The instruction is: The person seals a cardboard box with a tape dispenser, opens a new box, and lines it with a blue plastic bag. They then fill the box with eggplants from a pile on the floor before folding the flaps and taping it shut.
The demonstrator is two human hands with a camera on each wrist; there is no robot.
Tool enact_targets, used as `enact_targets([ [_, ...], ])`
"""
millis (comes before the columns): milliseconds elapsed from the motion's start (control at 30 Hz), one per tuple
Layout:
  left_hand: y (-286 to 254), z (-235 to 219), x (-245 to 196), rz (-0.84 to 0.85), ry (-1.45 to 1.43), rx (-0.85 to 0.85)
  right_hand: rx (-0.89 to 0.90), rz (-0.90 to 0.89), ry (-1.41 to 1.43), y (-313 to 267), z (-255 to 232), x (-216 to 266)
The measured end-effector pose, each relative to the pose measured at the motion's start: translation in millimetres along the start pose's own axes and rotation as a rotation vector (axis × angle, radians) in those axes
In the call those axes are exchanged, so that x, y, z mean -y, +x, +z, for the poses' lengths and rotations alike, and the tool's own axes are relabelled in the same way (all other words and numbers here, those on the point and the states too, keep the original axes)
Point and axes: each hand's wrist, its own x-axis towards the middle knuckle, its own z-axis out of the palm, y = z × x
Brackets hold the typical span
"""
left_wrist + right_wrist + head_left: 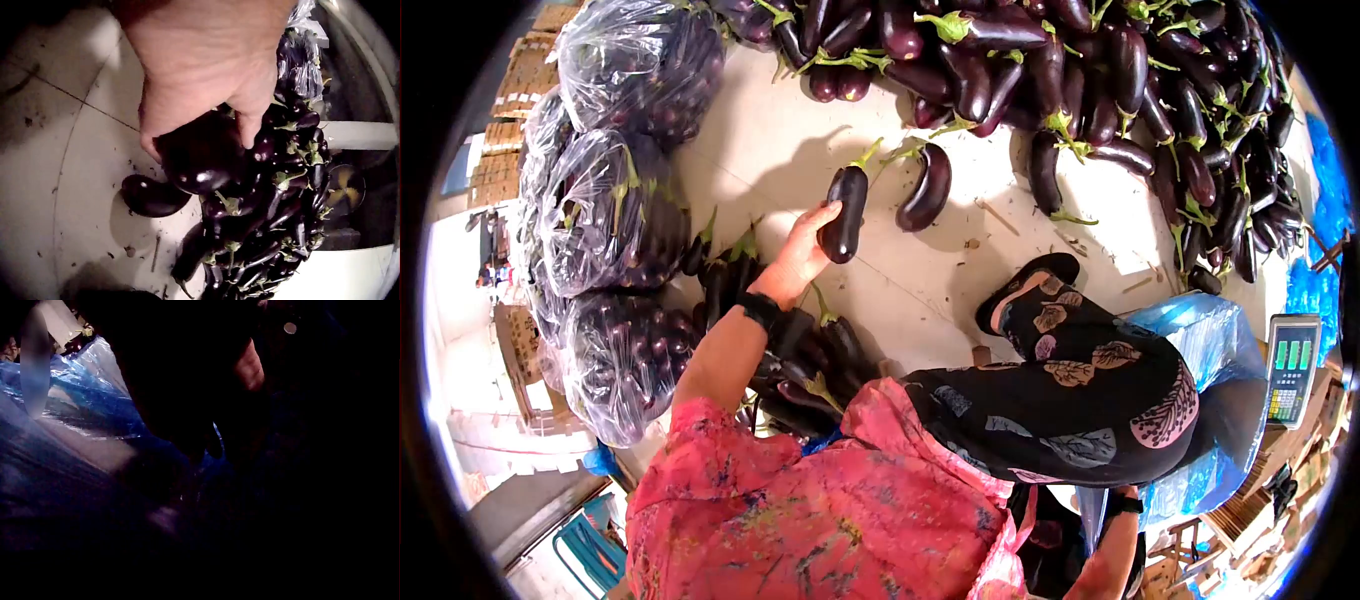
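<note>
My left hand grips a dark purple eggplant above the pale floor, its green stem pointing away from me. In the left wrist view, the thumb and fingers curl round the sides of that eggplant. A curved eggplant lies on the floor just right of it. Down by the hip, my right hand is mostly hidden behind the leg, beside a blue-tinted plastic bag. Deep shadow covers the right wrist view, and I cannot tell whether its fingers hold the bag.
A big heap of eggplants spreads across the back and right. Filled clear bags of eggplants line the left side. More loose eggplants lie under the left forearm. A scale display stands at far right.
</note>
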Motion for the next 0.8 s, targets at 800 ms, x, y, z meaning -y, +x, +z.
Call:
enact_targets([
  [800,-22,-58,9,-0.106,1.615,0.615,-0.018,0.068,0.019,-31,7,-14],
])
